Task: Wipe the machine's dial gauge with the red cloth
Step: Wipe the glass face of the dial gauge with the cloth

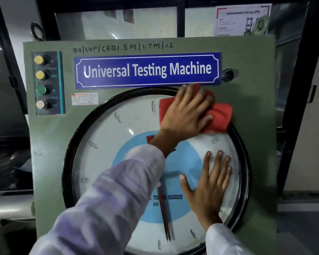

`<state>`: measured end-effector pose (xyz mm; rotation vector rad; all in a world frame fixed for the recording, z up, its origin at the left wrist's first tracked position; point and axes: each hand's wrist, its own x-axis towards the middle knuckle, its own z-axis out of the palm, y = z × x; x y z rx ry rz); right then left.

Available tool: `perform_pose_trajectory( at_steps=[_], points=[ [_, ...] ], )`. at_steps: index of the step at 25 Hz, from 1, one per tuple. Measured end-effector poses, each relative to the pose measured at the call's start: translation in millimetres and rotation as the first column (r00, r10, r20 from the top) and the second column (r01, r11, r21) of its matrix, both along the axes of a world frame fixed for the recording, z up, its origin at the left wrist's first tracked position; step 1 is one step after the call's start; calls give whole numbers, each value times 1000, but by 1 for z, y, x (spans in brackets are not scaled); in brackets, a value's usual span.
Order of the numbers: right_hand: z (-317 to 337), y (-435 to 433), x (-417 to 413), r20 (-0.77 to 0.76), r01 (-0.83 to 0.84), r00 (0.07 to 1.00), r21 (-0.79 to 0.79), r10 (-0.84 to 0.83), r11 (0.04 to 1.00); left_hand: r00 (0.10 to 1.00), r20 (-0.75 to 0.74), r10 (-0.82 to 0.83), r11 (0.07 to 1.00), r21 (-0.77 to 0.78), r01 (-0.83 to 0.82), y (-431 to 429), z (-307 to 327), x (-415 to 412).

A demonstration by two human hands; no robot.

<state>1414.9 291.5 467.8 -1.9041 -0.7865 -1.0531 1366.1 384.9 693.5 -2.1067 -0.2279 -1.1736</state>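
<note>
The dial gauge (103,153) is a large round white face with a blue centre and a black rim, set in the green machine front. My left hand (184,113) reaches across and presses the red cloth (220,116) against the gauge's upper right rim, just under the blue sign. The cloth bunches out to the right of my fingers. My right hand (208,184) lies flat and open on the glass at the lower right, holding nothing. A red pointer (163,214) hangs down from the centre, partly hidden by my left sleeve.
The blue "Universal Testing Machine" sign (147,69) sits right above the gauge. A strip of push buttons (48,83) runs down the panel's upper left, and a dark knob (227,74) sits right of the sign. A paper notice (241,19) hangs behind.
</note>
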Motion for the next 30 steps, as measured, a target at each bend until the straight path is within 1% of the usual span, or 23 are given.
perform_pose_trajectory(
  at_steps=[1, 3, 4, 5, 6, 8, 10, 12, 14, 16, 17, 19, 22, 23, 24, 26, 27, 28, 30],
  points=[
    [0, 0, 0, 2, -9, 1000, 5, 9, 1000, 991, 122, 59, 993, -105, -46, 19, 7, -20],
    [-1, 1, -1, 5, -3, 1000, 3, 3, 1000, 924, 303, 232, 940, -314, -133, 60, 9, -77],
    [-1, 1, -1, 8, 9, 1000, -6, -9, 1000, 891, 348, 291, 915, -373, -154, 75, 1, -108],
    [0, 1, -2, 14, 23, 1000, -17, -23, 1000, 877, 362, 315, 901, -404, -157, 86, -9, -136],
    [1, 1, -4, 20, 40, 999, -29, -40, 999, 887, 341, 311, 890, -433, -145, 91, -18, -156],
    [2, 0, -6, 15, 69, 998, -52, -69, 996, 934, 238, 266, 847, -520, -108, 91, -26, -171],
    [7, -4, -10, -5, 53, 999, -78, -53, 996, 970, 136, 201, 795, -601, -81, 86, -21, -177],
    [10, -11, -12, -39, 21, 999, -110, -26, 994, 988, 72, 136, 789, -611, -64, 87, -14, -184],
    [15, -19, -17, -82, -21, 997, -144, 9, 989, 994, 86, 71, 774, -634, 0, 93, -9, -194],
    [21, -28, -22, -140, -77, 989, -163, 54, 984, 983, 174, 56, 692, -716, 87, 96, -5, -204],
    [26, -32, -25, -172, -99, 983, -170, 70, 980, 978, 198, 73, 656, -747, 103, 96, -3, -208],
    [33, -36, -31, -251, -136, 964, -196, 85, 971, 975, 196, 101, 641, -763, 87, 96, 2, -211],
    [49, -36, -49, -380, -149, 923, -214, 59, 965, 974, 196, 118, 669, -740, 68, 91, 9, -225],
    [56, -36, -55, -406, -155, 912, -215, 56, 964, 974, 180, 139, 687, -726, 37, 88, 10, -232],
    [62, -34, -63, -400, -163, 914, -218, 64, 962, 973, 155, 171, 716, -698, -15, 86, 10, -239],
    [75, -28, -82, -291, -191, 949, -234, 118, 953, 954, 99, 282, 794, -583, -174, 84, 3, -256],
    [81, -22, -94, -230, -220, 959, -235, 166, 947, 937, 90, 338, 814, -528, -243, 82, -1, -268],
    [89, -16, -107, -178, -251, 961, -235, 213, 939, 921, 86, 381, 821, -489, -294, 80, -6, -280],
    [103, 1, -143, -88, -304, 953, -257, 292, 917, 885, 65, 461, 803, -456, -384, 74, -18, -316]
  ],
)
